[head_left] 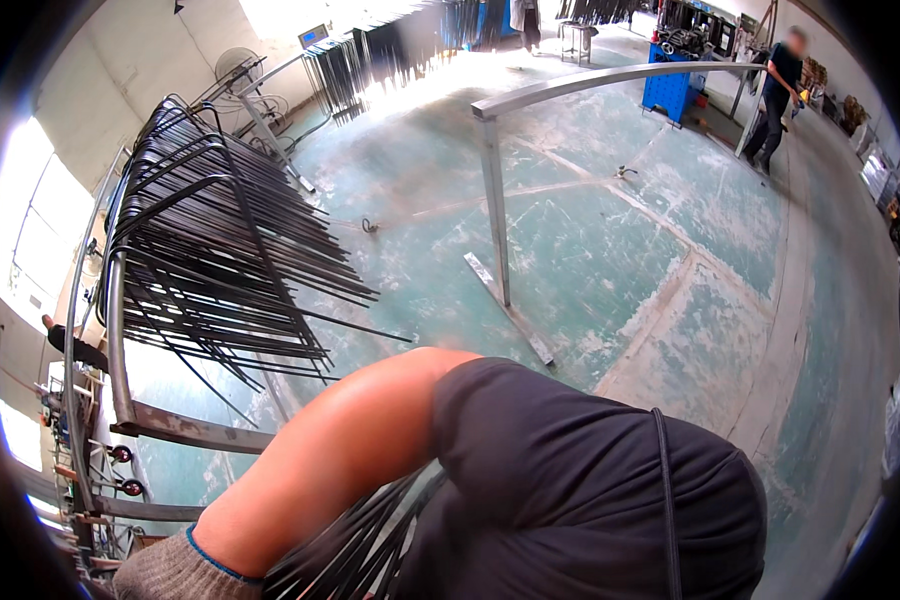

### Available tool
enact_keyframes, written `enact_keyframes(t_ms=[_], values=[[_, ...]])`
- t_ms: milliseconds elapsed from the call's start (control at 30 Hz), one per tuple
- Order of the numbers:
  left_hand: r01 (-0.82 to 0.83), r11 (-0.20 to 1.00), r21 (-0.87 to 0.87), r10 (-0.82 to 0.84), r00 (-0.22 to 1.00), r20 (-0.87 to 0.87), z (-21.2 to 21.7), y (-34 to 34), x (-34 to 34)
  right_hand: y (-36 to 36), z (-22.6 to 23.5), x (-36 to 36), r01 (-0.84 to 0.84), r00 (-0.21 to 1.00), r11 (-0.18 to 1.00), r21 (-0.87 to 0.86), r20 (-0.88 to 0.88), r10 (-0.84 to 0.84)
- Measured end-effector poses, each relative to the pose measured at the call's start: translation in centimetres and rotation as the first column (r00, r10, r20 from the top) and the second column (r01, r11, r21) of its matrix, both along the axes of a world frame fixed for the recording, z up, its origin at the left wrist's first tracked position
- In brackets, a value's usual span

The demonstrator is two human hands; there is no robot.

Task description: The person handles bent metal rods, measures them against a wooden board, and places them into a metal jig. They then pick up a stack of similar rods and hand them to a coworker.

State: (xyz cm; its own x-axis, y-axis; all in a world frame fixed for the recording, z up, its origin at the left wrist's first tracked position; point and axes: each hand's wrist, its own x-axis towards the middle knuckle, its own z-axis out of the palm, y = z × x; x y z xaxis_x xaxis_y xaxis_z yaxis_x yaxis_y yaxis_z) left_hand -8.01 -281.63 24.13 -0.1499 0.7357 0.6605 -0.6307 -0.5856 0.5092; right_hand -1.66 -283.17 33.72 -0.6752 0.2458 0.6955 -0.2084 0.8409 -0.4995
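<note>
My right arm bends across the lower part of the view, out of a dark short sleeve [540,440]. At its end, by the lower left edge, is my right hand [175,575] in a grey-brown knitted glove with a blue cuff. Only the wrist and back of that hand show; the fingers are cut off, so any hold is hidden. Thin black rods [360,545] lie below my forearm, partly covered by it and my shirt. Nearest the hand are the metal bars of a rack [195,428]. My left hand is out of sight.
Many bent black rods [220,230] hang on the rack at left. A grey metal frame [495,210] stands mid-floor on a flat foot. A blue cabinet [670,90] and a person [778,100] are at far right; another person [70,345] is at far left.
</note>
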Motion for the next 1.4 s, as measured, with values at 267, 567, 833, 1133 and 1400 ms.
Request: enact_keyframes(t_ms=[267, 567, 833, 1133, 1400], values=[[-0.022, 0.998, -0.053, 0.020, 0.999, -0.033, -2.2, -10.2, 10.8, -11.4, -5.9, 13.6, -0.313, 0.919, 0.879, -0.361, -0.348, 0.185], [-0.019, 0.988, -0.154, 0.005, 0.996, -0.090, -3.0, -16.2, 19.6, -15.5, -9.8, 26.2, -0.376, 0.922, 0.652, -0.658, -0.335, 0.194], [0.161, 0.943, -0.290, -0.175, 0.984, -0.025, -5.4, -14.3, 26.6, -15.2, -13.1, 37.3, -0.119, 0.989, 0.467, -0.876, -0.147, -0.024], [0.603, 0.652, -0.459, -0.563, 0.791, 0.240, -9.1, -3.2, 35.5, -8.2, -18.7, 45.8, 0.277, 0.903, 0.324, -0.905, 0.129, -0.410], [0.825, 0.357, -0.437, -0.799, 0.512, 0.314, -11.2, 9.0, 49.2, -1.2, -19.7, 56.4, 0.403, 0.735, 0.330, -0.853, 0.087, -0.672]])
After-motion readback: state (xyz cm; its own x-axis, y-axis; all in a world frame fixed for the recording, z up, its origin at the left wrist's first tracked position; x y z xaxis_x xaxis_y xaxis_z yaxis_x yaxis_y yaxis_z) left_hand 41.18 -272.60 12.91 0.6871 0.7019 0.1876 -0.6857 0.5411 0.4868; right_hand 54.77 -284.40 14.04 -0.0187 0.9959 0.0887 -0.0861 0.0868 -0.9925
